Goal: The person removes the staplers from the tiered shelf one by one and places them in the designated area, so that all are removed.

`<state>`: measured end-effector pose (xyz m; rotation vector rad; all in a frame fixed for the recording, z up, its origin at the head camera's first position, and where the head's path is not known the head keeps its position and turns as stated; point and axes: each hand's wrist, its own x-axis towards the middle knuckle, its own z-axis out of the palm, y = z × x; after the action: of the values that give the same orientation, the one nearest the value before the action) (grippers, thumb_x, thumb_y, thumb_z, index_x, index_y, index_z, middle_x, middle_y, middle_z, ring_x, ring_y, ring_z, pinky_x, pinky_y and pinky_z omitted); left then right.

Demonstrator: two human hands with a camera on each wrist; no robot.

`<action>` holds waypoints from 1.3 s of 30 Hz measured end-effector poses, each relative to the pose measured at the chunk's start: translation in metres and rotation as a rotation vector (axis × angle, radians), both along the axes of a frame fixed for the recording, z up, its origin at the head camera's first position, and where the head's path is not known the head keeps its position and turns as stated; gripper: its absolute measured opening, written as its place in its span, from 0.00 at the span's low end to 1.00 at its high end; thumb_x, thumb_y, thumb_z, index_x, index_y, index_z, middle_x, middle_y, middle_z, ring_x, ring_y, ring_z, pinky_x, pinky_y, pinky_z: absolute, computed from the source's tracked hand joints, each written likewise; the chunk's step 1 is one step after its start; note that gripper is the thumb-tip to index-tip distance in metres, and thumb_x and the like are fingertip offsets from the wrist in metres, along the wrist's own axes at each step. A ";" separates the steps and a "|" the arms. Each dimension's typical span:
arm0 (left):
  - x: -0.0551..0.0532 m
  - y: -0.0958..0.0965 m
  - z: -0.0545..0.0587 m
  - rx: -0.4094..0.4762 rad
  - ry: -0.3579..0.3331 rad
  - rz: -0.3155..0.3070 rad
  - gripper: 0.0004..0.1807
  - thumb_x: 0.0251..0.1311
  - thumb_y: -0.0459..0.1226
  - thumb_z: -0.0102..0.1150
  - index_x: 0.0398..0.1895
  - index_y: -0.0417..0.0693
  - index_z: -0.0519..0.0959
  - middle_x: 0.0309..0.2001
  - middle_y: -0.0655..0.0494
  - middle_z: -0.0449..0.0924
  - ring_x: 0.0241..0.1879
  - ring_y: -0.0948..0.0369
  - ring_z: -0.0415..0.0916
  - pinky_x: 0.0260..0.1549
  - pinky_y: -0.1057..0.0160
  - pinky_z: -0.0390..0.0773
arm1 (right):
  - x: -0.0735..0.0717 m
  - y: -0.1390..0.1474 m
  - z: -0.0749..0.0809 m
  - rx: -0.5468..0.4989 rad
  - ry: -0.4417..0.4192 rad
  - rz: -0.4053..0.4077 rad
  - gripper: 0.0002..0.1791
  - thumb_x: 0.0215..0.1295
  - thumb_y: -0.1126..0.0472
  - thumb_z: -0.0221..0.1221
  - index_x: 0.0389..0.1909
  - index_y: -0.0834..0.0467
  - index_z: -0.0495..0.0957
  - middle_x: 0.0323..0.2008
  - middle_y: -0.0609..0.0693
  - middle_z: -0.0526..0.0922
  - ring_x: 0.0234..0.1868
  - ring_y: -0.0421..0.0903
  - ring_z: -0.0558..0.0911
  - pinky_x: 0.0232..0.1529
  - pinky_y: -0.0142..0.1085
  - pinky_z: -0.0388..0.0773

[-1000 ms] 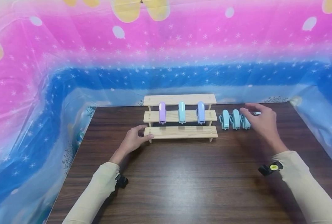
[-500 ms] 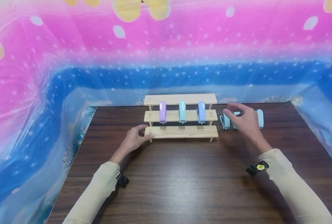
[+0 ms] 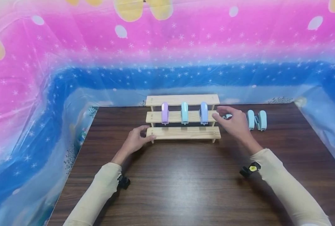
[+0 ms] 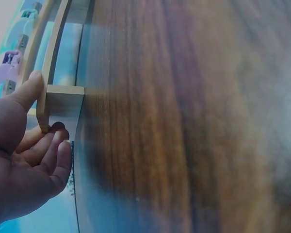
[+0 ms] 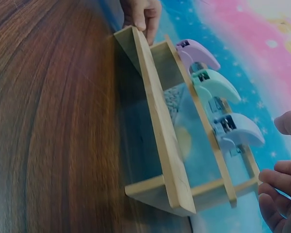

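Note:
A three-step wooden display rack (image 3: 181,133) stands on the table. My left hand (image 3: 135,140) pinches the left end of its lowest step, thumb on top and fingers underneath. Small upright staplers line the middle step: one purple (image 3: 164,113), one mint (image 3: 184,113) and one periwinkle (image 3: 204,113). My right hand (image 3: 236,124) hovers at that step's right end, beside the periwinkle one. In the right wrist view, thumb and fingers of the right hand (image 5: 283,182) are apart with nothing between them. Behind that hand, another teal stapler (image 3: 226,116) is mostly hidden.
Right of my right hand, two more teal staplers (image 3: 250,120) stand on the dark wood-grain table (image 3: 184,182). A pink and blue patterned cloth (image 3: 167,75) hangs along the back and sides, close behind the rack.
My right hand has moved left, from the teal staplers on the right to the rack's right end, uncovering two of them. My left hand keeps its hold on the rack.

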<state>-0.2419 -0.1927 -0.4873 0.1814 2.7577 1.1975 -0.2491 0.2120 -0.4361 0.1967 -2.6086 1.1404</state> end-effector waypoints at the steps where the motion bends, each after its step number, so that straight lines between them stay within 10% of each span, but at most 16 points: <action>1: 0.000 0.000 0.000 0.001 -0.001 0.000 0.40 0.65 0.54 0.68 0.73 0.43 0.69 0.58 0.40 0.81 0.53 0.50 0.81 0.47 0.51 0.81 | 0.000 -0.002 -0.001 -0.001 -0.002 0.002 0.32 0.65 0.34 0.63 0.60 0.53 0.82 0.50 0.53 0.88 0.39 0.49 0.85 0.30 0.39 0.77; 39: -0.002 -0.001 -0.003 -0.002 -0.014 0.007 0.40 0.63 0.55 0.68 0.73 0.44 0.70 0.56 0.41 0.82 0.49 0.52 0.82 0.41 0.55 0.81 | -0.008 -0.038 -0.013 -0.030 -0.108 0.018 0.31 0.66 0.39 0.66 0.58 0.59 0.83 0.46 0.56 0.89 0.44 0.51 0.87 0.41 0.46 0.84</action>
<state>-0.2435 -0.1936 -0.4898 0.1624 2.7505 1.1925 -0.2572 0.1741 -0.4486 0.1569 -2.6864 1.2279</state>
